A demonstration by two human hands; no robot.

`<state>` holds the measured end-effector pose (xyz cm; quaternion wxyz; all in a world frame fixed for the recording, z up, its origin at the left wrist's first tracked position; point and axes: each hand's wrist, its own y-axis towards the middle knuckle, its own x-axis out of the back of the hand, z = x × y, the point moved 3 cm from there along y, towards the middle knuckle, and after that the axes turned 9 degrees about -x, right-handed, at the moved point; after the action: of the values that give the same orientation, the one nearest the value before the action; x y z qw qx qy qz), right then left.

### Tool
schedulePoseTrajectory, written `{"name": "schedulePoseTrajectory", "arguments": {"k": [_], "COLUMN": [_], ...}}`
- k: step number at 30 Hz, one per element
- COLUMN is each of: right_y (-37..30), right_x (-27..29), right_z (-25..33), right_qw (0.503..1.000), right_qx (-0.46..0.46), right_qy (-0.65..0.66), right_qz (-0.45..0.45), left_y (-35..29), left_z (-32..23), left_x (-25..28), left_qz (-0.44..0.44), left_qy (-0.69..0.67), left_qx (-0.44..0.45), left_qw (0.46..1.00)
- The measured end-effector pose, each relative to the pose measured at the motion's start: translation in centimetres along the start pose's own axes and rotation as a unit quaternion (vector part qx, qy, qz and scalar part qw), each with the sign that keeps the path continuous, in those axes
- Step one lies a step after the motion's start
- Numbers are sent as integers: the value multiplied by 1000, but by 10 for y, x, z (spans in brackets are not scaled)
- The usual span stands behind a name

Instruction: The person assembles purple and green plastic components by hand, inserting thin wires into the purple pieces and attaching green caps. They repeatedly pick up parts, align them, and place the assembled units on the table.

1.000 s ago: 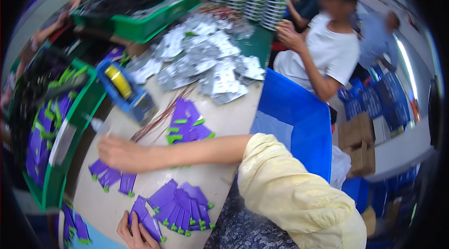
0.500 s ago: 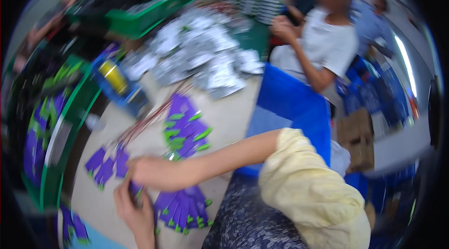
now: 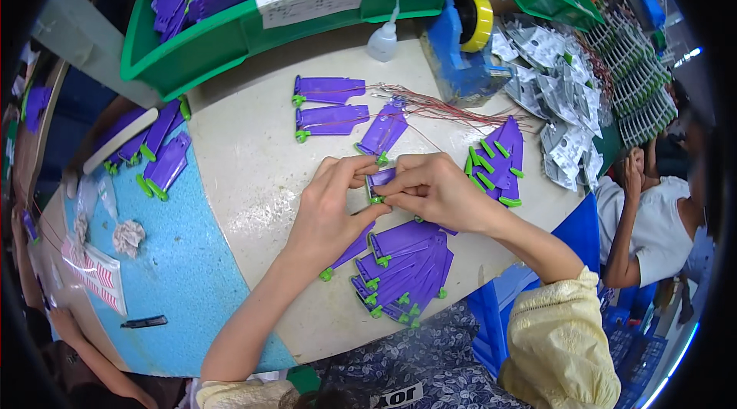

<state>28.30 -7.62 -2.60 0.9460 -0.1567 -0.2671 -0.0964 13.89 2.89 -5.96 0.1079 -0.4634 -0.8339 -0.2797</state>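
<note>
Both hands meet over the middle of the table at one small purple plastic piece with a green end [image 3: 378, 180]. My left hand [image 3: 326, 198] pinches its left side, and my right hand [image 3: 434, 188] has thumb and fingers closed on its right side. Fingers cover much of the piece. Just below lies an overlapping fan of purple pieces [image 3: 411, 263] with green ends. Beyond my fingers, three purple pieces [image 3: 332, 90] lie apart, and thin red wires [image 3: 449, 113] run rightward from among them. Right of my right hand sits a purple stack [image 3: 507, 155] with green strips.
A green bin [image 3: 307, 16] of purple pieces borders the far side, with a dropper bottle [image 3: 383, 42] and a tape dispenser [image 3: 453, 52] nearby. Silver parts [image 3: 559, 79] are heaped at right, above a blue bin [image 3: 577, 236]. More purple pieces lie on a blue surface [image 3: 184, 255]. Other people sit around.
My view has swung to the left and is sharper, so the green bin now spans the far side. Both hands stay together at the small purple piece; my left hand shows more fully.
</note>
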Motion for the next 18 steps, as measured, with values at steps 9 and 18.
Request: {"name": "schedulePoseTrajectory", "arguments": {"k": [9, 18], "right_y": [3, 10], "right_x": [-8, 9], "right_z": [7, -13], "right_qw": [983, 982], "right_qx": [129, -101], "right_qy": [-123, -29], "right_qz": [-49, -154], "left_y": [7, 5], "left_z": [5, -7], "left_x": [-3, -1], "left_qz": [0, 20], "left_qy": [41, 155], "left_qx": [-70, -139], "left_qw": [997, 978]}}
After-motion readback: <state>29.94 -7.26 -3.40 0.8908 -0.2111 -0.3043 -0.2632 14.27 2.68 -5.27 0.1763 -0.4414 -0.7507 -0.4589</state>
